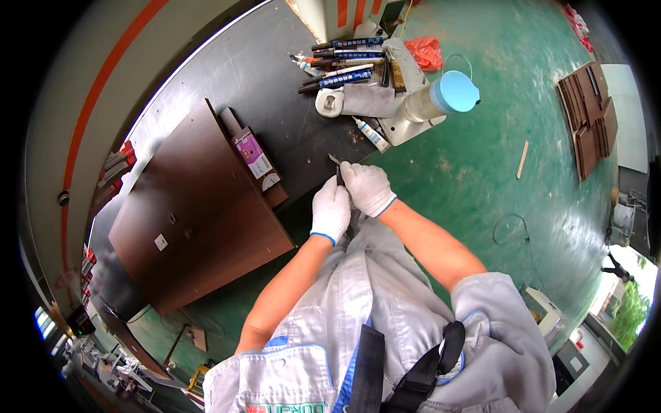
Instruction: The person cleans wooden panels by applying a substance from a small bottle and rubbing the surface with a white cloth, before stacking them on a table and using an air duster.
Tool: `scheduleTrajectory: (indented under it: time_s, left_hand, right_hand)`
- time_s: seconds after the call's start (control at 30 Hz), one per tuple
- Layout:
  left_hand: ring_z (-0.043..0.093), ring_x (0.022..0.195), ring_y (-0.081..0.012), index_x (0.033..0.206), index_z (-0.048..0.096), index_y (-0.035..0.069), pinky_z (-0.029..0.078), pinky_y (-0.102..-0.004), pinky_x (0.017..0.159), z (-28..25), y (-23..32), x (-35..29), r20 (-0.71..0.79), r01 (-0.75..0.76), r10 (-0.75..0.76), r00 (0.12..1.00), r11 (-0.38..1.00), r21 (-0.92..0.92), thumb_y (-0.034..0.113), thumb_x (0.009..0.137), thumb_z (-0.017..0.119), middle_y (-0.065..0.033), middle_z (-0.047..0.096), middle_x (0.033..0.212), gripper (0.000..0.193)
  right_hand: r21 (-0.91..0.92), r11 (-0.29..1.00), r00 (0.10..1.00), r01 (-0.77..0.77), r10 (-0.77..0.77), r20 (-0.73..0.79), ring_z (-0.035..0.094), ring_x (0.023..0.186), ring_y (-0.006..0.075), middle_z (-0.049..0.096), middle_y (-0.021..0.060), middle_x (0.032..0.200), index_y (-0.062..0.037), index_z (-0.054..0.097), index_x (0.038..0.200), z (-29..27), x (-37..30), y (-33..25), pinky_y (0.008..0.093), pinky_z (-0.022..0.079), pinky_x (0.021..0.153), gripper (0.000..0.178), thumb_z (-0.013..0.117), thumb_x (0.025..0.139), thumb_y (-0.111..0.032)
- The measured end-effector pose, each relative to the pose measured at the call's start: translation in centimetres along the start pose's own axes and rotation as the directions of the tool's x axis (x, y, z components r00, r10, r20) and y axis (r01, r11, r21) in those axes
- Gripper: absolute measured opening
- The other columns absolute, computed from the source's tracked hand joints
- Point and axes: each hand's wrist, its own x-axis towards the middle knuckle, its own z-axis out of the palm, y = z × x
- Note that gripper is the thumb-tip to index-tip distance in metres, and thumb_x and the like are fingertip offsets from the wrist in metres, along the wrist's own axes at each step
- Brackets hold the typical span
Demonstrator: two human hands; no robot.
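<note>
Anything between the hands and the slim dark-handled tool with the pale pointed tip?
Only the white fabric gloves; nothing else visible. The gloved left hand and gloved right hand meet at the slim dark-handled tool, its pale tip exposed.

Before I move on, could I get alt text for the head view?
White-gloved left hand and right hand hold a slim dark-handled tool between them at the edge of a black worktable. A brown board lies to the left; beyond are marker pens, a white tube and a blue-topped container.
</note>
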Motion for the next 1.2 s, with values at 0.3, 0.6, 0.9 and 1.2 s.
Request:
scheduleTrajectory:
  time_s: [0.3,0.6,0.9,1.2]
  left_hand:
    - [0.058,0.071,-0.0152,0.108,0.066,-0.004,0.049,-0.0336,0.067,-0.4,0.5,-0.6,0.011,0.109,-0.108,0.994,0.984,-0.138,0.01,0.097,0.046,-0.0079,0.065,0.081,0.027]
    - [0.037,0.04,-0.0117,0.1,0.065,0.007,0.026,-0.0307,0.037,-1.1,1.4,-0.3,0.116,0.39,-0.38,0.918,0.807,-0.444,0.016,0.101,0.051,0.0014,0.045,0.057,0.016]
    - [0.034,0.039,-0.0123,0.097,0.064,0.009,0.025,-0.0311,0.038,-2.4,1.6,0.2,0.256,0.492,-0.421,0.87,0.724,-0.484,0.016,0.099,0.049,0.0015,0.042,0.054,0.017]
    - [0.039,0.042,-0.0128,0.09,0.064,0.008,0.027,-0.0318,0.039,-1.6,0.5,0.3,0.128,0.403,-0.382,0.915,0.866,-0.297,0.018,0.102,0.05,0.0005,0.046,0.057,0.021]
  right_hand:
    - [0.012,0.999,1.0,-0.03,0.03,-0.008,0.068,0.063,0.0268,0.065,0.0086,0.074,-0.0071,0.058,0.098,-0.3,-0.5,0.0,0.042,0.054,0.057,0.015,0.059,0.088,-0.019]
    - [0.029,0.998,0.999,-0.051,0.051,0.006,0.068,0.063,0.0287,0.064,0.0091,0.074,-0.008,0.057,0.096,-0.4,-0.8,-0.7,0.0439,0.053,0.057,0.011,0.057,0.089,-0.017]
    - [0.043,0.999,1.0,-0.008,0.007,0.014,0.068,0.065,0.028,0.065,0.0087,0.075,-0.01,0.057,0.095,-0.1,-1.3,-1.3,0.0438,0.054,0.059,0.011,0.057,0.089,-0.019]
    - [0.036,0.999,0.999,-0.033,0.033,0.007,0.068,0.063,0.0304,0.064,0.0101,0.072,-0.0089,0.057,0.091,-0.4,-0.6,0.0,0.0437,0.054,0.057,0.008,0.056,0.087,-0.016]
